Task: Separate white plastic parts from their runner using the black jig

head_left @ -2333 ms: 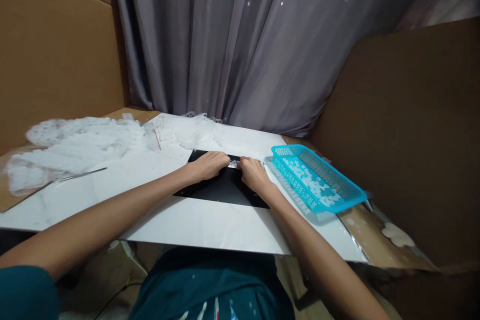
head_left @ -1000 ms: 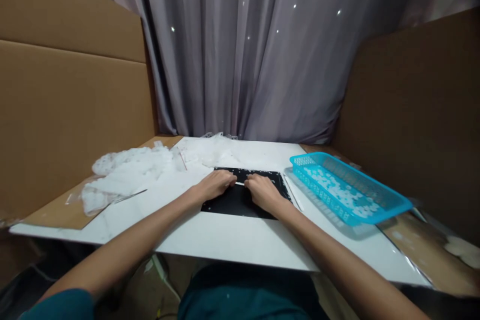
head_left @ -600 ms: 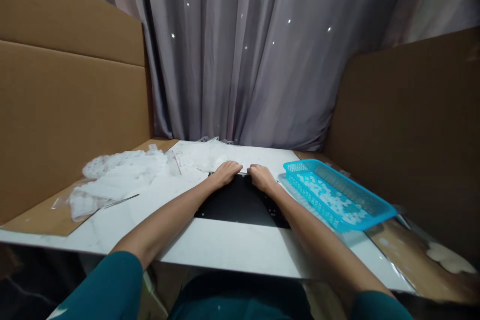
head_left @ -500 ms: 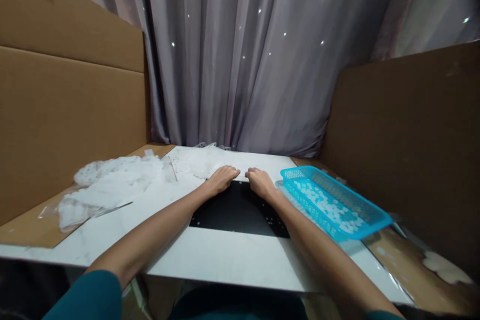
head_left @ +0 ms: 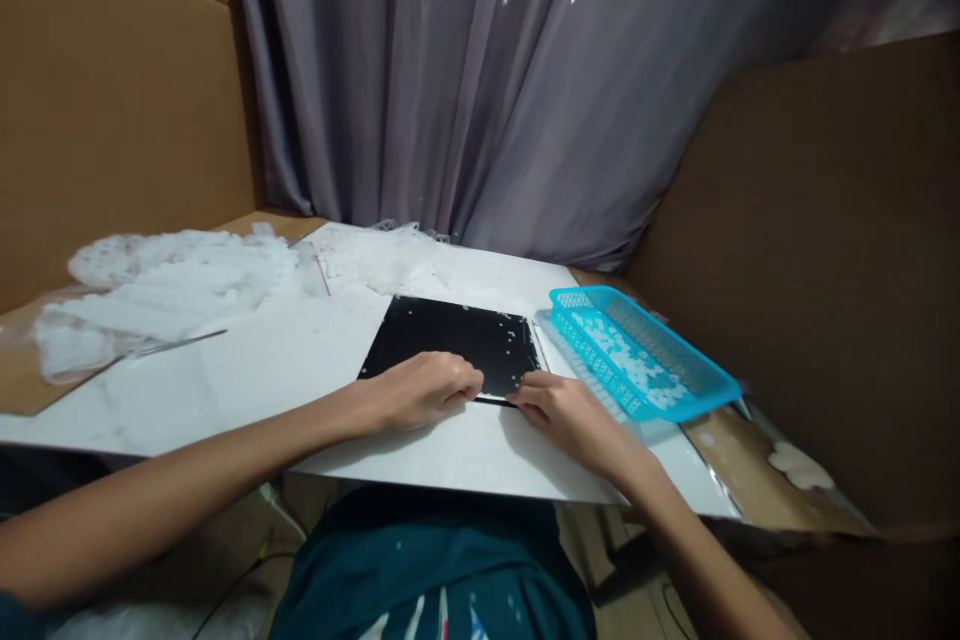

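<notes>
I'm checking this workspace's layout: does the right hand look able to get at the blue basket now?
Likely yes. The right hand is at the near edge of the black board; the open-topped blue basket sits farther to the right, with nothing visible standing between them.

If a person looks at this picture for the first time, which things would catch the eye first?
Probably the bright blue basket on the right side of the table, holding small white pieces. Next, the black mat in the middle, dotted with white bits, with the left hand and right hand at its near edge. Behind hangs a grey curtain with shining spots.
</notes>
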Tool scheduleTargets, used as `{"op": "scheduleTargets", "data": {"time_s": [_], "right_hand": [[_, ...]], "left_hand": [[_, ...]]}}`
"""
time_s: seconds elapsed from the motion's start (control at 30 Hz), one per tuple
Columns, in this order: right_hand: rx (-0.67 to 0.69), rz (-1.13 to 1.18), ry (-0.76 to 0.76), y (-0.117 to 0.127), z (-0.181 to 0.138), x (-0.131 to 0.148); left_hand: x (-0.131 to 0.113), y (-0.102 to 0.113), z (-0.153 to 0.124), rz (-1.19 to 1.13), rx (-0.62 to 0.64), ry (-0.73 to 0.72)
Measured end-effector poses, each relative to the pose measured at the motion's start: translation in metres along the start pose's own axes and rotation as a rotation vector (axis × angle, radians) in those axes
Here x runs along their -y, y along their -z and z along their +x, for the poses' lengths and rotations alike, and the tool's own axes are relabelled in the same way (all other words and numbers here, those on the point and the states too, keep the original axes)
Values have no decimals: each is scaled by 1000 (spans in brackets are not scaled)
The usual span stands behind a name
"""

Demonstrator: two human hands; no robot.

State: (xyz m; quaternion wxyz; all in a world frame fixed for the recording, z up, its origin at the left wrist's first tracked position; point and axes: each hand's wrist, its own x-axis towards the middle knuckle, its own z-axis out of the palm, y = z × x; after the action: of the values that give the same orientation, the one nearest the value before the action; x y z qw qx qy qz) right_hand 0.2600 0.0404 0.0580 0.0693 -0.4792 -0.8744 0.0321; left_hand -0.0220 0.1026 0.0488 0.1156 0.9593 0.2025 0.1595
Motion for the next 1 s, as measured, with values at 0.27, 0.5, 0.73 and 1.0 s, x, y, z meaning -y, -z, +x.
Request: {"op": "scheduleTargets", "data": {"time_s": [0.27,0.5,0.73,1.0], "right_hand": [[-40,-137,-92,-16,13,-24],[-12,-201,-196,-12,72,-57],[24,-240,-293,-13,131,-95],[-15,-252,-229,16,152,-77]], "left_hand": [[22,-16,30,-27,-67,20],[78,-17,73,3,-101,115],[127,-20,112,43,-74,213],[116,28,114,98,-109,203]]}}
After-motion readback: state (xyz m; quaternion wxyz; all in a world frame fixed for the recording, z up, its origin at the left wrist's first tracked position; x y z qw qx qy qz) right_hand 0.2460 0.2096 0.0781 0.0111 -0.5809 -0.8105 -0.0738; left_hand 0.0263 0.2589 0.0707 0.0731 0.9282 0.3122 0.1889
